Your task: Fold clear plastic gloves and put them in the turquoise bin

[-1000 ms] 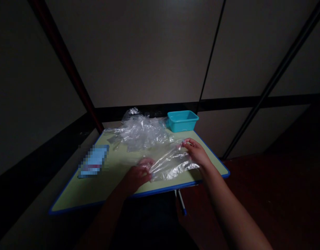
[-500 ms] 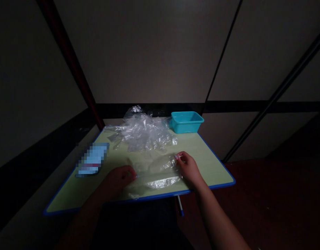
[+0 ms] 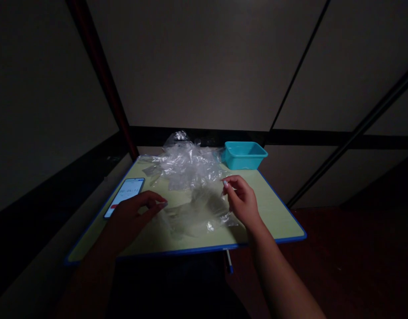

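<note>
A clear plastic bag [image 3: 197, 217] is stretched between my two hands, just above the front part of the small table. My left hand [image 3: 137, 210] pinches its left edge between thumb and fingertips, beside the phone. On the other side my right hand [image 3: 242, 199] pinches the bag's right edge, thumb against the index finger. Behind the bag lies a loose heap of crumpled clear plastic bags [image 3: 190, 161]. The held bag is see-through, so its exact outline is hard to make out.
A turquoise plastic basket [image 3: 245, 156] stands at the table's back right corner. At the left edge lies a phone [image 3: 127, 190] with a lit screen, partly behind my left hand. The pale yellow table [image 3: 273, 217] has a blue rim, and a panelled wall [image 3: 204, 66] rises behind it.
Both hands have risen away from the table's front edge, and the left has moved left. The bag between them has lifted with them. The view has shifted slightly.
</note>
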### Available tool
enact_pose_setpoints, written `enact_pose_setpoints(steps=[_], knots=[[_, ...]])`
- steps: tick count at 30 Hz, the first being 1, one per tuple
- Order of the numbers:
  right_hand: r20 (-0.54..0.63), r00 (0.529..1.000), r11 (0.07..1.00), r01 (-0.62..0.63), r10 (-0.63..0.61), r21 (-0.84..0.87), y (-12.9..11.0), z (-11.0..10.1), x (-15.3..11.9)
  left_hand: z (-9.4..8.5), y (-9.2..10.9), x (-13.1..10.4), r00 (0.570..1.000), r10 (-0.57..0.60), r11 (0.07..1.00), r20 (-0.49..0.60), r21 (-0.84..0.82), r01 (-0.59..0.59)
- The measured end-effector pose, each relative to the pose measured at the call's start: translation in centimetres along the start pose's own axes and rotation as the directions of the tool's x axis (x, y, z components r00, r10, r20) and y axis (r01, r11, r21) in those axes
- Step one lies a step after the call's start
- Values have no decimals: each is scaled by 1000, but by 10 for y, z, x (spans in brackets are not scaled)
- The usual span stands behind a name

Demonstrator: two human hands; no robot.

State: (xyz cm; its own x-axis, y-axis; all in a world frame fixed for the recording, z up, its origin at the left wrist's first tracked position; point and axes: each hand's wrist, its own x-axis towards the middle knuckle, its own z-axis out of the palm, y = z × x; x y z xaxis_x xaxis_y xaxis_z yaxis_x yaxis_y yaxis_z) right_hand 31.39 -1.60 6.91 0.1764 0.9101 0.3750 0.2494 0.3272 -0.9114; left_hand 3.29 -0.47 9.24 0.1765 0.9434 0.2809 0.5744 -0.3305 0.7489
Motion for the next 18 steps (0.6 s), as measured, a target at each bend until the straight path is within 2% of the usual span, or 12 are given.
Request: enact_pose_setpoints(steps=[4,7,9,15,18], knots=[[-28,999,996,-21,19,-81,16,-7,0,9,-11,1,999,-12,1000,41,0,12],[31,994,967,-99,109,-236,37,-14,-3,28,-22,2,991,-25,1000,128,-3,25],[64,985,940,-132,160,-314,48,-18,-6,40,-27,3,989,-34,999,144,-17,37],[89,992,882,-35,87,-469,65,-30,-10,58,-35,5,994,-68,993,90,-91,76],[40,995,872,-57,88,-487,70,-33,-9,63,-38,4,986,-58,990,156,-118,77]])
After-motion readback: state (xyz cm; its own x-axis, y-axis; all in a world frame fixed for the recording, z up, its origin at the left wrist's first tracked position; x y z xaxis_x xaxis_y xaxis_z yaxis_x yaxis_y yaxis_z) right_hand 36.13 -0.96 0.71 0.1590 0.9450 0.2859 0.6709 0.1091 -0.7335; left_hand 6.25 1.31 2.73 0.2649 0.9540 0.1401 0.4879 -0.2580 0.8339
